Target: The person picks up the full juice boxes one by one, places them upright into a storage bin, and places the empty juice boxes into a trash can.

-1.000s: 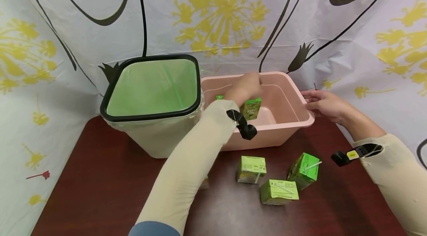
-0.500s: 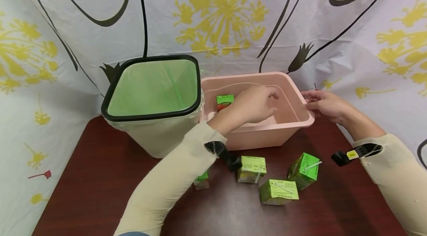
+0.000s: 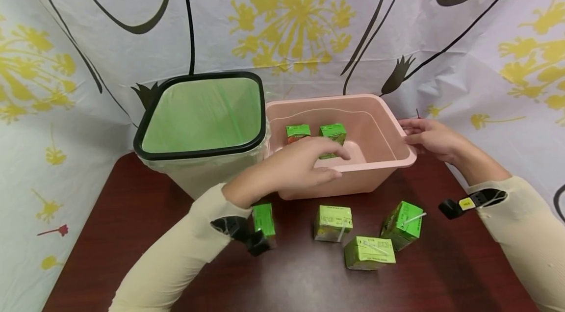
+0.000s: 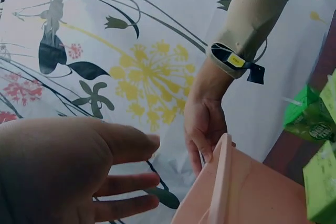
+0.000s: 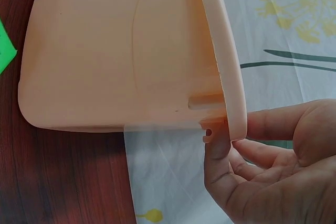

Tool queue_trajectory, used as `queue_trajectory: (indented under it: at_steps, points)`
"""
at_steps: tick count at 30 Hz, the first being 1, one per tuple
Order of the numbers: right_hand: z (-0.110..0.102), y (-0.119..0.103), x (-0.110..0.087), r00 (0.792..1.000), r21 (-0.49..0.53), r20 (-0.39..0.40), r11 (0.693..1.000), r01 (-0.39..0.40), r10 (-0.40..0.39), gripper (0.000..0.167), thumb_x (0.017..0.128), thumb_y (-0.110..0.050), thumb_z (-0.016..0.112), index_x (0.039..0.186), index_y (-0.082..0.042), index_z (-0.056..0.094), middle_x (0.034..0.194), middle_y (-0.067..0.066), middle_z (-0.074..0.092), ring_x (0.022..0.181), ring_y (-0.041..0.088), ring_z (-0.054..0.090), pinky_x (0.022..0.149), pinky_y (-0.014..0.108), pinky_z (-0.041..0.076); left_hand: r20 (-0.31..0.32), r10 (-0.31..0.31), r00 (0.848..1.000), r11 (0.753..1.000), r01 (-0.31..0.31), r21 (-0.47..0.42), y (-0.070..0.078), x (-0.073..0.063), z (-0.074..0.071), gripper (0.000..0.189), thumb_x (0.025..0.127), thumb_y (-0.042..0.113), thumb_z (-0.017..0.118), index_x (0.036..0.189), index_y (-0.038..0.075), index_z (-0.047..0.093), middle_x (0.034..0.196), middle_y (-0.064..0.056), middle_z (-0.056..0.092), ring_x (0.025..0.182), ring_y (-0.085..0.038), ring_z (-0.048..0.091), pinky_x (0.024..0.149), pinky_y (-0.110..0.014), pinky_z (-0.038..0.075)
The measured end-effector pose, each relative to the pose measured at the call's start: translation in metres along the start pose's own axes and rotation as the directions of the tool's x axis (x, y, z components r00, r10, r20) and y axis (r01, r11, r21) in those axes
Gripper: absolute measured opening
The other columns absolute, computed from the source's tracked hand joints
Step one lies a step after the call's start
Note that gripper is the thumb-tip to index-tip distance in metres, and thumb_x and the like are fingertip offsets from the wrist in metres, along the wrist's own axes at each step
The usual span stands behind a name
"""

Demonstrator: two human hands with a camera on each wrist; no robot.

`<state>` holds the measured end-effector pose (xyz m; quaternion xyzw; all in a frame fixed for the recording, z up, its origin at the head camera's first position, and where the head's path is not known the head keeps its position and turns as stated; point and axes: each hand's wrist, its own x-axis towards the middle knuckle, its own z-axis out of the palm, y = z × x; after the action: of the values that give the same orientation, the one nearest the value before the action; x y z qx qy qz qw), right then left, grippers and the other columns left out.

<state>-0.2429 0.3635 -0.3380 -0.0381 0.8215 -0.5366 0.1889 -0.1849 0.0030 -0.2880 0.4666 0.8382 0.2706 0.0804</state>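
Note:
A pink plastic basin (image 3: 388, 155) holds two green-topped juice boxes: one juice box (image 3: 298, 130) at its left end and another juice box (image 3: 333, 131) beside it. Over the basin's front rim hovers my left hand (image 3: 304, 162), fingers loosely extended and holding nothing; it partly hides both boxes. In the left wrist view the left hand (image 4: 79, 166) also shows nothing in its fingers. My right hand (image 3: 434, 140) grips the basin's right rim. In the right wrist view, the right hand (image 5: 278, 166) pinches that rim between thumb and fingers.
In front of the basin stand several juice boxes on the dark table: a left one (image 3: 264, 219) near my left wrist, a middle one (image 3: 333, 223), a front one (image 3: 370, 253) and a right one (image 3: 401, 226). A bin (image 3: 198, 155) with a black rim adjoins the basin's left.
My left hand has come out of the basin toward the front left, leaving the second juice box inside. The left table box shows more now. My right hand stays on the rim.

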Motion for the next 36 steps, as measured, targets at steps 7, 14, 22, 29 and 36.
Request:
queue_trajectory:
  at_steps: [7,14,22,29,36]
  points:
    - [-0.001,0.000,0.001,1.000,-0.008,0.002,1.000,-0.002,0.002,0.058,0.103,0.005,0.046,0.152,0.018,0.017,0.101,-0.012,0.063,0.088,0.003,0.065,0.073,0.023,0.058,-0.022,0.072,0.997,0.987,-0.074,-0.144,-0.015,-0.040,0.005,0.029,0.100,0.018,0.069,0.127,0.008,0.067,0.125,-0.004,0.067,0.121,-0.016,0.059,0.107,-0.027,0.042]
    - [0.000,0.000,0.000,1.000,-0.004,-0.003,1.000,-0.004,0.004,0.058,0.103,0.006,0.045,0.152,0.018,0.017,0.100,-0.013,0.063,0.087,0.003,0.065,0.072,0.022,0.057,-0.025,0.076,0.997,0.967,-0.080,-0.244,-0.031,-0.081,0.007,0.026,0.100,0.016,0.068,0.124,0.009,0.069,0.121,0.001,0.069,0.115,-0.008,0.062,0.099,-0.029,0.051]
    - [0.000,0.000,0.000,1.000,0.010,-0.011,1.000,-0.005,0.005,0.057,0.102,0.007,0.045,0.151,0.018,0.018,0.099,-0.012,0.064,0.085,0.003,0.065,0.070,0.022,0.057,-0.016,0.100,0.995,0.945,-0.100,-0.311,-0.058,-0.123,0.019,0.025,0.100,0.018,0.069,0.124,0.015,0.069,0.120,0.005,0.069,0.111,-0.015,0.064,0.097,-0.030,0.051]
    - [0.000,0.000,0.000,1.000,-0.008,-0.010,1.000,-0.008,0.008,0.057,0.102,0.006,0.046,0.152,0.018,0.019,0.100,-0.012,0.063,0.086,0.003,0.064,0.071,0.023,0.057,-0.063,0.055,0.996,0.931,-0.074,-0.359,-0.079,-0.144,0.044,0.035,0.092,0.016,0.079,0.125,0.020,0.070,0.133,0.006,0.064,0.128,-0.018,0.055,0.108,-0.037,0.045]
    - [0.000,0.001,0.000,1.000,-0.013,-0.028,1.000,-0.006,0.006,0.056,0.103,0.006,0.047,0.151,0.018,0.020,0.098,-0.010,0.062,0.084,0.004,0.063,0.069,0.023,0.056,0.012,0.008,1.000,0.929,-0.003,-0.370,-0.094,-0.147,0.065,0.053,0.086,0.019,0.084,0.135,0.025,0.064,0.152,0.005,0.049,0.148,-0.026,0.033,0.119,-0.055,0.029]
